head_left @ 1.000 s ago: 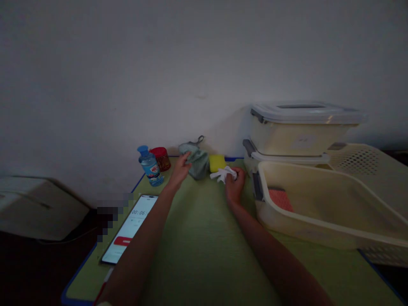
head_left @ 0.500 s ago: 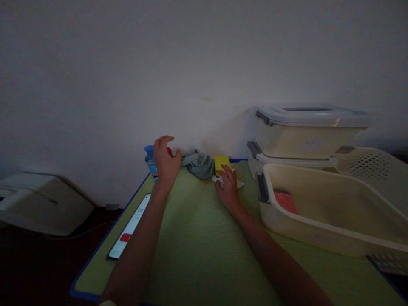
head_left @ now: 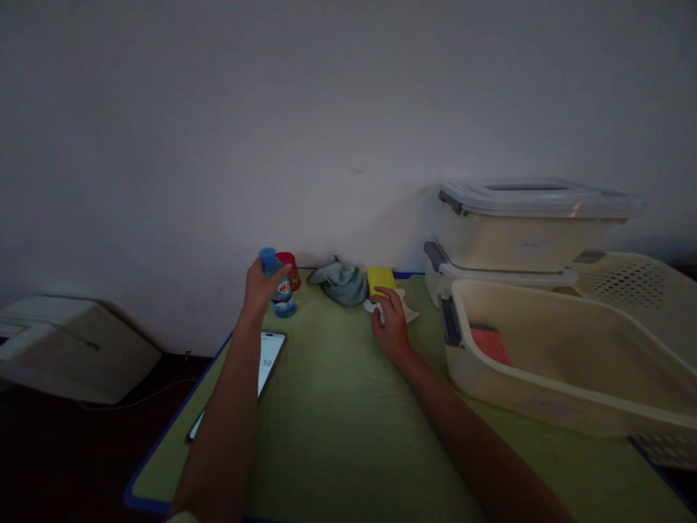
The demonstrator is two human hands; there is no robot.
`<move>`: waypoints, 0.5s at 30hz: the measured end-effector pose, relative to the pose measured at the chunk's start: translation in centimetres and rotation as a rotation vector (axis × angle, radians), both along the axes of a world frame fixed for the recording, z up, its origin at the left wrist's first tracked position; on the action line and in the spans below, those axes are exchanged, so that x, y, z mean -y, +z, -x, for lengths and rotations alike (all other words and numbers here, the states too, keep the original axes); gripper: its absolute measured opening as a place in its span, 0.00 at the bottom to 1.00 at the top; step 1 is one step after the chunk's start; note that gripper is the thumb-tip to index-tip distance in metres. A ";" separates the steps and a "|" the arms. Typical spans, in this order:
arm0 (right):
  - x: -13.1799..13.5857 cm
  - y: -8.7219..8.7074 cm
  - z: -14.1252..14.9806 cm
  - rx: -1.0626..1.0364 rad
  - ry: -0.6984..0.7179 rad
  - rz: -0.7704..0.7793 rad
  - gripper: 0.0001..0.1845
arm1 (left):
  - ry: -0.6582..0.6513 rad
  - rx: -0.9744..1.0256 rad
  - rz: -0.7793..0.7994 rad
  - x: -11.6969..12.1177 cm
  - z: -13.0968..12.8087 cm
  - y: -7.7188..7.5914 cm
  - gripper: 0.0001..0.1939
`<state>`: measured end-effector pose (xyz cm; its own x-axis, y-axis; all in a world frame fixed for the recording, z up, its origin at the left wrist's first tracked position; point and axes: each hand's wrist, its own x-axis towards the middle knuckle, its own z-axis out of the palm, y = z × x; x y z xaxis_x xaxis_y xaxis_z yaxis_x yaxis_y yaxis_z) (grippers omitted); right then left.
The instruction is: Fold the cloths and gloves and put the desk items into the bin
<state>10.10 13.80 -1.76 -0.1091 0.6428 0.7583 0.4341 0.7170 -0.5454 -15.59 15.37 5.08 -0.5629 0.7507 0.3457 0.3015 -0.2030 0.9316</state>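
My left hand is wrapped around a small clear-blue bottle with a blue cap, upright at the back left of the table. Just behind the bottle is a red container, partly hidden by it. My right hand rests with fingers apart and slightly bent, at the near edge of a yellow sponge-like block. Crumpled white material lies under and beside those fingers. Between the hands sits a bunched grey-green cloth. A phone showing a timer lies partly hidden beneath my left forearm.
On the right, an open cream basket holds a red sponge-like pad. Behind it are stacked lidded boxes. The green table has a blue edge and meets the wall. A white box-shaped object is at far left.
My left hand has moved left and closed around the bottle, which now sits farther right. More of the red container shows. My right hand has barely moved.
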 end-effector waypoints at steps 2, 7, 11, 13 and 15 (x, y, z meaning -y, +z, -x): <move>0.3 0.0 0.2 -0.005 0.050 0.033 0.15 | -0.084 0.120 0.006 -0.2 -0.8 0.0 0.17; 0.7 -0.4 1.4 -0.020 0.169 0.212 0.12 | -0.326 0.474 0.065 -0.9 -4.6 -1.2 0.15; 0.8 -0.9 2.5 -0.055 0.198 0.387 0.15 | -0.477 0.700 0.101 -1.0 -8.4 -3.1 0.15; 0.9 -1.0 2.8 -0.054 0.199 0.452 0.20 | -0.522 0.800 0.117 -0.9 -9.7 -4.0 0.16; 0.9 -0.9 2.9 -0.049 0.195 0.499 0.24 | -0.558 0.893 0.120 -0.7 -10.4 -4.6 0.19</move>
